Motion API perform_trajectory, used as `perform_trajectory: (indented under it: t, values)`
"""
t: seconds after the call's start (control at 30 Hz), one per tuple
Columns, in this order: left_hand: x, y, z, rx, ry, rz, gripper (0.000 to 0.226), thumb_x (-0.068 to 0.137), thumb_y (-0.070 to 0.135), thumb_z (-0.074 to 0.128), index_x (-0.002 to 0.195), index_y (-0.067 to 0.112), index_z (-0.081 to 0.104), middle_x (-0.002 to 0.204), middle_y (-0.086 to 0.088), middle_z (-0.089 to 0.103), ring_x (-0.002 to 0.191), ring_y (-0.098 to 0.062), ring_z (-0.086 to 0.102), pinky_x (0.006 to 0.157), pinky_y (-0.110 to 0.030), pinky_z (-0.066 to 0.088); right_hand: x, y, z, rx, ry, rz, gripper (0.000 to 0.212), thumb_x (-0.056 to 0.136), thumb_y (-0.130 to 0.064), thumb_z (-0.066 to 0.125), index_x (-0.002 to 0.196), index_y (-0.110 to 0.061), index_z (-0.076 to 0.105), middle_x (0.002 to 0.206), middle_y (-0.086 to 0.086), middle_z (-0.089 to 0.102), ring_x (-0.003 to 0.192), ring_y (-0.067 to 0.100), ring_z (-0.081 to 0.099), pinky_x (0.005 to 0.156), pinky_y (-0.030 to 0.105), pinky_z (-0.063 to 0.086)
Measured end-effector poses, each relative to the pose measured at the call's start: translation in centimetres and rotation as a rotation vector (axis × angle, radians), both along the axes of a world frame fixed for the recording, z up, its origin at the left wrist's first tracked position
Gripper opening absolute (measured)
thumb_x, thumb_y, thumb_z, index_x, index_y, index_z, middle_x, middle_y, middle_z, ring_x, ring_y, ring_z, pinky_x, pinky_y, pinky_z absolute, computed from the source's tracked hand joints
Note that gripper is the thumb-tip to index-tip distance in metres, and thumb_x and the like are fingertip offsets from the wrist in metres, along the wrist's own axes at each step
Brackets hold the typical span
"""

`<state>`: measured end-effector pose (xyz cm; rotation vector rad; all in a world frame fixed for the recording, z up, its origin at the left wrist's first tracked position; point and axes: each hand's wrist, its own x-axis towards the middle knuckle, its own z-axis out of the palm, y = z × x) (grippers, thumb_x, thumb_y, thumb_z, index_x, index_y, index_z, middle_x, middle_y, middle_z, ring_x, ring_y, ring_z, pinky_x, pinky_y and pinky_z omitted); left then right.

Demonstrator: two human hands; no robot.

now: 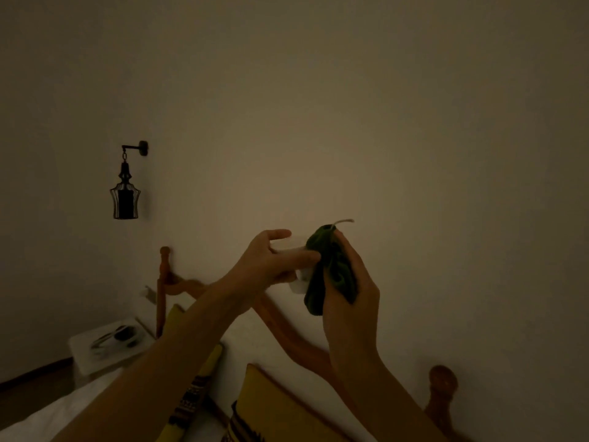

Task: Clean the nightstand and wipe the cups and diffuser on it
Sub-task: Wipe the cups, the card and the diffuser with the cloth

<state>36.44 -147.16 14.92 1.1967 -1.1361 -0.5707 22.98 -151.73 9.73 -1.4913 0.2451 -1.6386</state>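
Wiping a small white cup held up in front of the wall.

My right hand (pixel 347 291) is curled round a bunched dark green cloth (pixel 328 269) and presses it against the cup (pixel 301 279), which my left hand (pixel 271 260) pinches between thumb and a finger, the other fingers stretched out straight. Most of the cup is hidden by cloth and fingers, so I can't tell its shape. To do this well, I judge I should keep the left grip firm, turn the cup against the cloth and work round the rim and base, since the light is dim and smears will be hard to see. The nightstand (pixel 79 349) stands well apart at lower left, beside the wooden headboard (pixel 287 333), with something dark still on it.
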Motion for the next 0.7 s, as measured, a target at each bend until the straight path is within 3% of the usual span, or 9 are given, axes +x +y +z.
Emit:
perform_trajectory:
  t: [0.07, 0.2, 0.27, 0.37, 0.43, 0.5, 0.6, 0.7]
  values:
    - [-0.6, 0.1, -0.6, -0.120, 0.082, 0.006, 0.094, 0.052, 0.047, 0.090, 0.133, 0.015, 0.054, 0.117, -0.008, 0.069, 0.104, -0.022, 0.070, 0.078, -0.031, 0.060, -0.1, 0.5, 0.4, 0.037, -0.060, 0.027, 0.040, 0.101, -0.014, 0.056, 0.136, -0.033, 0.058, 0.130, -0.017, 0.064, 0.122, 0.005, 0.059, 0.106, 0.042, 0.050]
    - [-2.4, 0.3, -1.5, -0.180, 0.056, 0.086, 0.073, 0.064, 0.064, 0.069, 0.123, 0.023, 0.061, 0.114, 0.001, 0.070, 0.105, -0.016, 0.067, 0.071, -0.023, 0.058, -0.1, 1.1, 0.8, 0.008, -0.073, -0.012, 0.043, 0.099, -0.011, 0.058, 0.137, -0.031, 0.057, 0.130, -0.017, 0.064, 0.123, 0.005, 0.058, 0.106, 0.042, 0.050]
    - [-3.3, 0.5, -1.3, -0.161, 0.163, 0.034, 0.073, 0.070, 0.067, 0.061, 0.123, 0.017, 0.061, 0.116, -0.009, 0.070, 0.107, -0.023, 0.068, 0.082, -0.034, 0.061, 0.1, 1.4, 0.6, -0.063, -0.043, -0.032, 0.048, 0.097, -0.010, 0.061, 0.140, -0.029, 0.053, 0.137, -0.016, 0.060, 0.128, 0.004, 0.054, 0.109, 0.039, 0.047]
    - [-4.1, 1.5, -0.5, -0.166, 0.347, -0.083, 0.081, 0.075, 0.065, 0.058, 0.131, 0.007, 0.056, 0.123, -0.016, 0.068, 0.112, -0.031, 0.067, 0.094, -0.044, 0.057, 0.5, 2.5, 0.1, -0.321, 0.011, -0.178, 0.053, 0.092, -0.017, 0.062, 0.142, -0.022, 0.048, 0.147, -0.008, 0.050, 0.136, 0.003, 0.046, 0.109, 0.022, 0.043]
    - [-3.9, 2.1, 0.0, -0.161, 0.428, -0.079, 0.087, 0.072, 0.066, 0.059, 0.127, -0.002, 0.056, 0.122, -0.018, 0.066, 0.109, -0.031, 0.066, 0.094, -0.046, 0.056, 0.8, 2.7, -0.8, -0.575, 0.103, -0.338, 0.052, 0.089, -0.009, 0.066, 0.139, -0.014, 0.050, 0.148, 0.006, 0.049, 0.138, 0.019, 0.048, 0.107, 0.028, 0.047]
    - [-3.6, 2.8, 0.2, -0.165, 0.440, -0.068, 0.087, 0.070, 0.065, 0.059, 0.122, -0.004, 0.059, 0.111, -0.021, 0.062, 0.100, -0.033, 0.062, 0.095, -0.047, 0.053, 1.0, 2.1, -1.9, -0.729, 0.212, -0.466, 0.066, 0.079, 0.005, 0.078, 0.137, -0.014, 0.052, 0.146, 0.009, 0.052, 0.134, 0.031, 0.051, 0.101, 0.039, 0.053]
    - [-2.7, 3.7, -0.1, -0.178, 0.448, -0.049, 0.083, 0.066, 0.060, 0.066, 0.121, -0.002, 0.059, 0.104, -0.019, 0.064, 0.090, -0.030, 0.067, 0.083, -0.040, 0.059, 0.2, 0.9, -2.8, -0.852, 0.281, -0.530, 0.068, 0.074, -0.007, 0.087, 0.134, -0.015, 0.057, 0.143, 0.006, 0.055, 0.127, 0.031, 0.056, 0.093, 0.042, 0.057]
    - [-2.3, 4.0, -0.8, -0.157, 0.445, -0.051, 0.075, 0.069, 0.059, 0.066, 0.119, 0.004, 0.059, 0.105, -0.017, 0.068, 0.092, -0.028, 0.071, 0.086, -0.044, 0.059, -0.4, 0.6, -2.8, -0.885, 0.277, -0.541, 0.045, 0.090, -0.022, 0.068, 0.133, -0.014, 0.058, 0.141, 0.005, 0.056, 0.123, 0.029, 0.057, 0.092, 0.040, 0.057]
